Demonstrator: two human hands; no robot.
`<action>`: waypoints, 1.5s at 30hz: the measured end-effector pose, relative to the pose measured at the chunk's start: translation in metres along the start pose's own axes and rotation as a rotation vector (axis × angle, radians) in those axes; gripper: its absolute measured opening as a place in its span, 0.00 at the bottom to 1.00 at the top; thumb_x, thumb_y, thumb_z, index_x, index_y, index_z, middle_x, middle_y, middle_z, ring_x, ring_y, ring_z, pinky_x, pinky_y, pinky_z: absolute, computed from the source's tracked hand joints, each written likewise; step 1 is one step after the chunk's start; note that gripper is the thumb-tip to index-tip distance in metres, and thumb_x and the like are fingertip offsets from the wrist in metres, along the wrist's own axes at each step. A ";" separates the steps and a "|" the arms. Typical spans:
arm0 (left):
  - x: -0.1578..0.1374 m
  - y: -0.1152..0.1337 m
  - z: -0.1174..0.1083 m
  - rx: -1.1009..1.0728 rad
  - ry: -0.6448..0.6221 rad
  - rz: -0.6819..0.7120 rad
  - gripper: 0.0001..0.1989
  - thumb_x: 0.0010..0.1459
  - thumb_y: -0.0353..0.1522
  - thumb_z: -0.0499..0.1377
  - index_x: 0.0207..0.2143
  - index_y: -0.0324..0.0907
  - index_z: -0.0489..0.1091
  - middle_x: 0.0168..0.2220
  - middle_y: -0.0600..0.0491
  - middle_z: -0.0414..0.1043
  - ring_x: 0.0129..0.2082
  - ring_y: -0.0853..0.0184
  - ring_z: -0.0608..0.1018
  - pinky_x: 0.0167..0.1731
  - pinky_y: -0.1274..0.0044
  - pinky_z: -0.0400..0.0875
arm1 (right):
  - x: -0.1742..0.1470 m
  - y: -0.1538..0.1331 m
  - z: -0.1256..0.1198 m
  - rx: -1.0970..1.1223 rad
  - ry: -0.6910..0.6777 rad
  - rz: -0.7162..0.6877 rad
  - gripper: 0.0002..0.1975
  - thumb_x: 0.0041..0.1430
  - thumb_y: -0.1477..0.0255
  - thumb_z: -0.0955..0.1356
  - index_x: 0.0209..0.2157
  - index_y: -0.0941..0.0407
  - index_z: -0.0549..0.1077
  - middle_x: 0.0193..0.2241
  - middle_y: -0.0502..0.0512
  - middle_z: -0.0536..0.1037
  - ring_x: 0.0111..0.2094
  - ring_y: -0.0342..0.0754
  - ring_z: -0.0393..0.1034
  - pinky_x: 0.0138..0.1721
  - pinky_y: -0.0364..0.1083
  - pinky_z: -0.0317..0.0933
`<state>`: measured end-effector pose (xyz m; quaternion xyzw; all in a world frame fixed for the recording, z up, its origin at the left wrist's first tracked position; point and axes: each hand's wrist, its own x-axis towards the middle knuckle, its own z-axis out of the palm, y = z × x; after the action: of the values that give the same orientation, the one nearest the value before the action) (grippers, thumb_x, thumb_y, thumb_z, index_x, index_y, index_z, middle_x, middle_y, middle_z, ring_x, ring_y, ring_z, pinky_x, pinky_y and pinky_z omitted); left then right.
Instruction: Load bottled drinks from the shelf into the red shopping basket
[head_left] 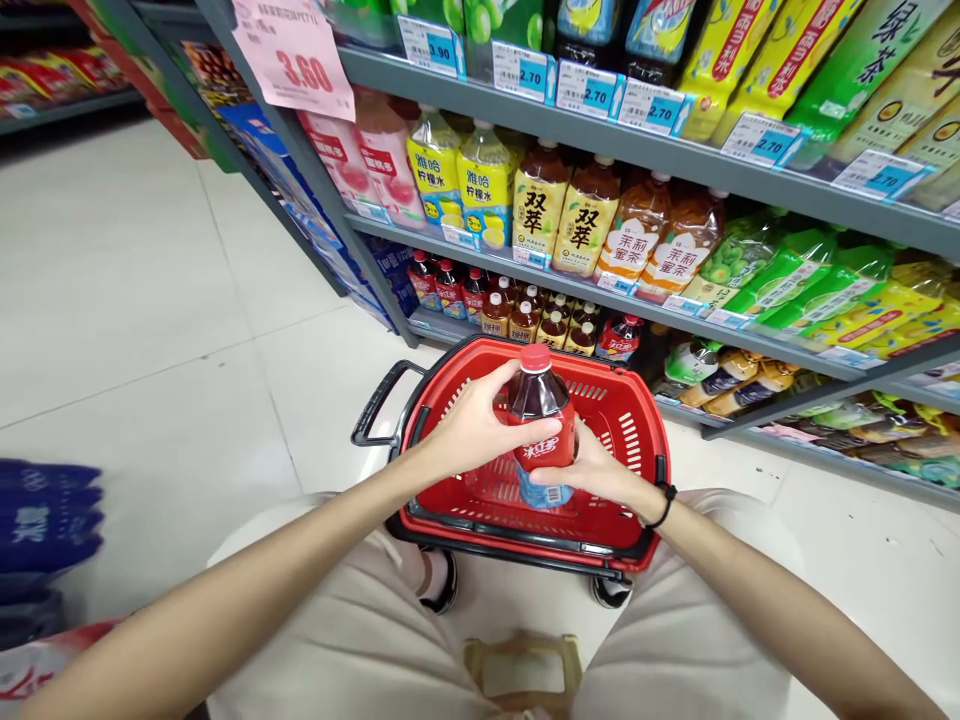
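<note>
Both my hands are wrapped round one drink bottle [541, 405], dark inside, with a red cap and a red and blue label. My left hand [480, 425] grips its upper left side, the thumb lying across the front of the label. My right hand [596, 465] holds the lower right side, thumb on the front, with a black band on the wrist. The bottle is tilted slightly and held over a red shopping basket [442, 400] with black rims. Its far side and most of my fingers behind it are hidden.
A grey shelf unit [637, 135] full of bottled drinks stands just beyond the basket. The basket's black handle [375, 405] sticks out left. Blue packs [49, 515] stand on the floor at left. Between my legs is a beige stool-like frame [525, 650].
</note>
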<state>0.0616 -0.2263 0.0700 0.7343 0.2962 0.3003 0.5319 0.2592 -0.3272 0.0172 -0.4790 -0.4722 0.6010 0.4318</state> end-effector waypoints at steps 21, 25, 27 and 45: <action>0.024 -0.075 0.011 0.276 -0.286 -0.216 0.30 0.52 0.51 0.72 0.48 0.39 0.85 0.44 0.48 0.86 0.43 0.56 0.86 0.44 0.72 0.80 | 0.027 0.011 -0.040 -1.217 -0.498 0.349 0.39 0.61 0.68 0.78 0.67 0.66 0.65 0.59 0.75 0.77 0.58 0.67 0.77 0.57 0.58 0.72; 0.031 -0.123 0.020 0.604 -0.391 -0.195 0.29 0.52 0.51 0.70 0.51 0.44 0.84 0.47 0.50 0.85 0.45 0.56 0.86 0.49 0.73 0.77 | 0.025 -0.005 -0.053 -1.352 -0.402 0.361 0.15 0.67 0.86 0.64 0.50 0.67 0.79 0.52 0.78 0.80 0.57 0.72 0.77 0.57 0.63 0.69; 0.035 -0.152 0.022 0.683 -0.430 -0.213 0.25 0.54 0.49 0.69 0.49 0.45 0.85 0.46 0.50 0.86 0.46 0.54 0.86 0.49 0.72 0.76 | 0.022 -0.010 -0.054 -1.388 -0.359 0.342 0.17 0.69 0.86 0.62 0.52 0.68 0.78 0.53 0.78 0.79 0.58 0.70 0.77 0.58 0.61 0.69; 0.084 -0.287 0.021 0.889 -0.605 -0.369 0.21 0.64 0.39 0.70 0.56 0.39 0.78 0.52 0.43 0.81 0.55 0.56 0.82 0.62 0.60 0.72 | 0.028 -0.043 -0.080 -1.342 -0.312 0.494 0.17 0.71 0.82 0.66 0.57 0.67 0.80 0.53 0.75 0.82 0.59 0.65 0.78 0.56 0.53 0.73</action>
<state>0.0980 -0.1014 -0.1997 0.8771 0.3518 -0.1748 0.2764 0.3358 -0.2799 0.0466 -0.6416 -0.6731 0.3234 -0.1752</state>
